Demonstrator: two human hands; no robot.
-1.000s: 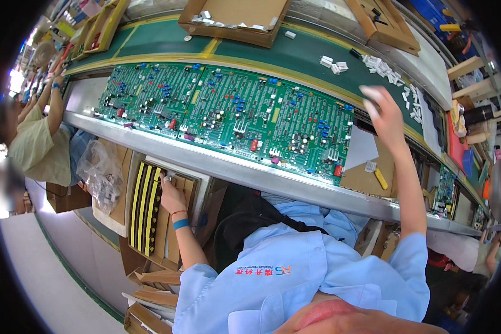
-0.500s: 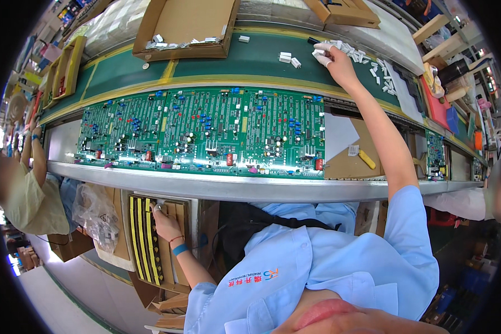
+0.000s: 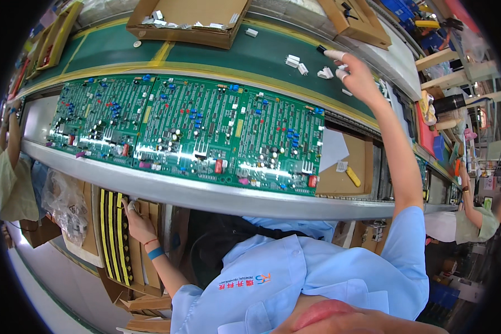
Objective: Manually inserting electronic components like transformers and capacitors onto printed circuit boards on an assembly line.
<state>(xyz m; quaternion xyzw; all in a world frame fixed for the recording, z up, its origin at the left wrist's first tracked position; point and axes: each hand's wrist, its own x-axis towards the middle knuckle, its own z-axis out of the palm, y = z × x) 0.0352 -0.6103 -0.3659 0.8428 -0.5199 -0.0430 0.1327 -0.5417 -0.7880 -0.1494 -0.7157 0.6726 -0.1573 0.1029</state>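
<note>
My right hand (image 3: pixel 357 77), with pale covers on its fingertips, reaches over the far green work surface. Its index finger stretches out beside a small black part (image 3: pixel 321 49), apart from the thumb. Small white block-shaped components (image 3: pixel 325 73) lie just left of and below the fingers; others are hidden behind the hand. My left hand (image 3: pixel 140 224) is low on the left, at a cardboard box of yellow strips (image 3: pixel 111 239) lined with dark parts. Its fingertips meet at the upper end of the strips; what they grip is too small to tell.
Joined green circuit boards (image 3: pixel 189 128) span the metal-edged line before me. Right of them lies a yellow-handled tool (image 3: pixel 353 177) on cardboard. A shallow carton (image 3: pixel 189 37) with white parts stands at the back. A clear plastic bag (image 3: pixel 67 203) hangs at left; co-workers are at both sides.
My right hand has drawn back slightly from the pile of white components, and its fingers have spread. My left hand stays at the box of strips. The whole view has turned.
</note>
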